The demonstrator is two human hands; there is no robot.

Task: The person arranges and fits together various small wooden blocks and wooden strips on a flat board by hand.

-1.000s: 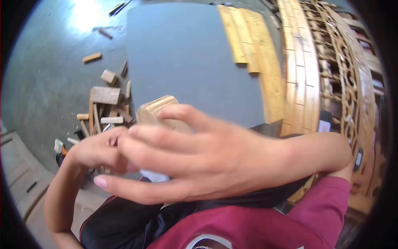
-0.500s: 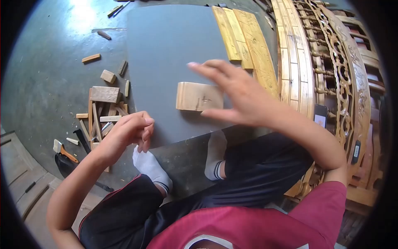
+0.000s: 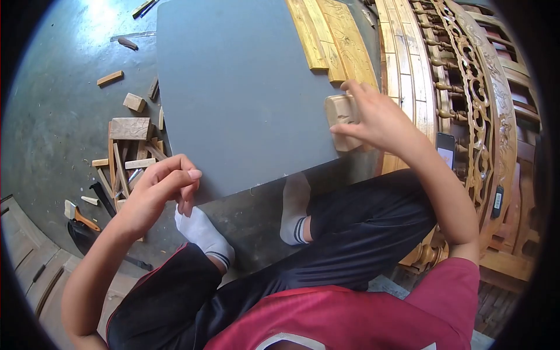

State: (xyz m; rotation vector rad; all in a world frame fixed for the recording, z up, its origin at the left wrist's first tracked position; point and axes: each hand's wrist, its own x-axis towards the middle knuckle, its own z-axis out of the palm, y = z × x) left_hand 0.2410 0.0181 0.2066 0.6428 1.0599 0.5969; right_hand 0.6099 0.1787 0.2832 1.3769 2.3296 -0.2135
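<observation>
A pale wooden block (image 3: 340, 109) with rounded edges and dark marks stands near the right front corner of a grey board (image 3: 239, 105). My right hand (image 3: 382, 116) grips it from the right, thumb on its near part and fingers round its far end. At the board's left front edge hovers my left hand (image 3: 160, 189), its fingers curled in toward the thumb with nothing visible in them. Beyond the block, carved yellow wooden pieces (image 3: 347, 49) lie along the board's right side.
Offcuts and a carved block (image 3: 130, 128) lie piled on the floor left of the board. Near them is a paintbrush (image 3: 81, 216). Carved wooden furniture (image 3: 466, 105) runs along the right, with a phone (image 3: 445, 150) on it. My feet are under the board's near edge.
My right hand has closed on the wooden block, which has gone from the board's middle to its right front corner and turned. My left hand stays curled by the left edge.
</observation>
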